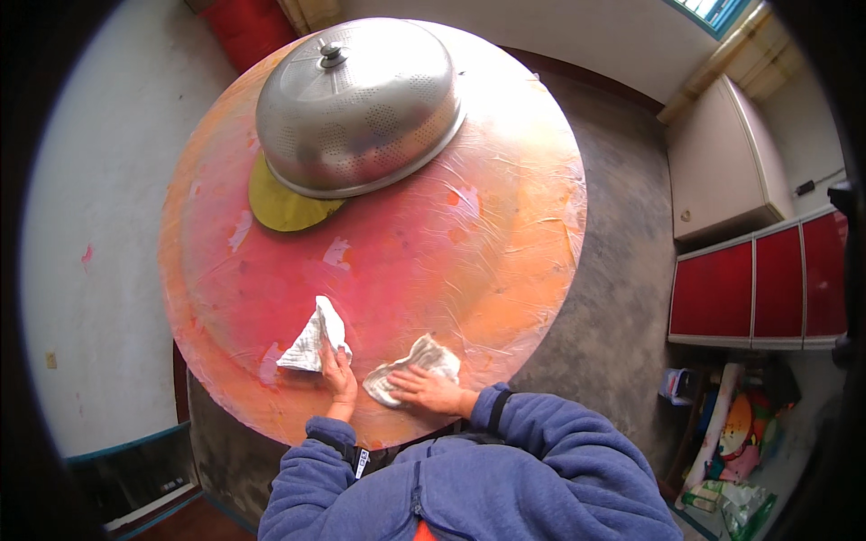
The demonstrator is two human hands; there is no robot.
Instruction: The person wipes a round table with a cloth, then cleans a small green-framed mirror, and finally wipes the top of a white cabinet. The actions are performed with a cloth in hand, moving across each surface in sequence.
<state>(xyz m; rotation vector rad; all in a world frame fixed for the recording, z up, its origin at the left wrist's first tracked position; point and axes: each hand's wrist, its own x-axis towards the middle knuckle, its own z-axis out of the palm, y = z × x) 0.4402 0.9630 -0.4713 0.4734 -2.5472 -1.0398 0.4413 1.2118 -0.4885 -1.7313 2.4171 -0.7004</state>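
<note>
Near the front edge of the round table (505,298), my left hand (337,377) grips a white cloth (316,338), which rises to a peak beyond my fingers. My right hand (424,389) lies flat, its fingers stretched over a second, crumpled whitish cloth (435,356) on the tabletop. A gap separates the two cloths. Wrinkled clear plastic covers the pink and orange tabletop.
A large perforated metal dome cover (361,108) stands toward the back of the table. A yellow-green round piece (293,206) sticks out under it. A pale cabinet (726,162) and red-fronted cupboards (713,298) line the right side, above a cluttered shelf (735,442).
</note>
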